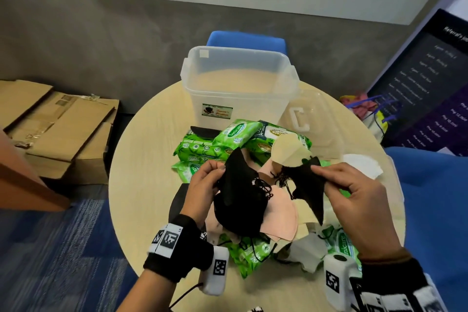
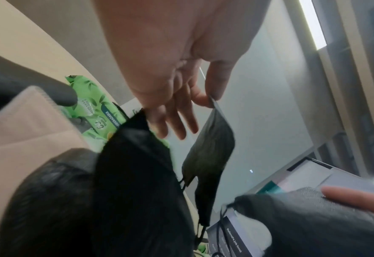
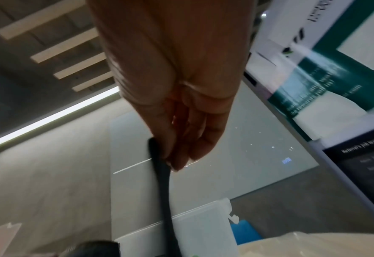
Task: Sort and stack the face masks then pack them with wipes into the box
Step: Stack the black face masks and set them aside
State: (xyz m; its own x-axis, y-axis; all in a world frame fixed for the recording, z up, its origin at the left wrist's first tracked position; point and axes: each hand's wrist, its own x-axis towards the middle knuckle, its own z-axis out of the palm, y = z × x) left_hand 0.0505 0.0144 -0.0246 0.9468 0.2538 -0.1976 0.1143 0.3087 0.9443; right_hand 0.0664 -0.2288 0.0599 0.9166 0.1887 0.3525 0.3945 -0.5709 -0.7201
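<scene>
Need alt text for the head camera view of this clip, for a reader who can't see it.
Two bare hands lift black fabric face masks above a round pale wooden table: the left hand pinches one black mask, the right hand pinches another. Beneath lie pink and beige masks and green wipe packs; an empty clear plastic box stands behind.

At frame centre I see my left hand [image 1: 202, 185] and right hand [image 1: 354, 192] each pinching a black face mask [image 1: 240, 200], above pink masks [image 1: 281, 220] and green wipes packs [image 1: 202, 149]; clear box [image 1: 240, 94] behind.
</scene>
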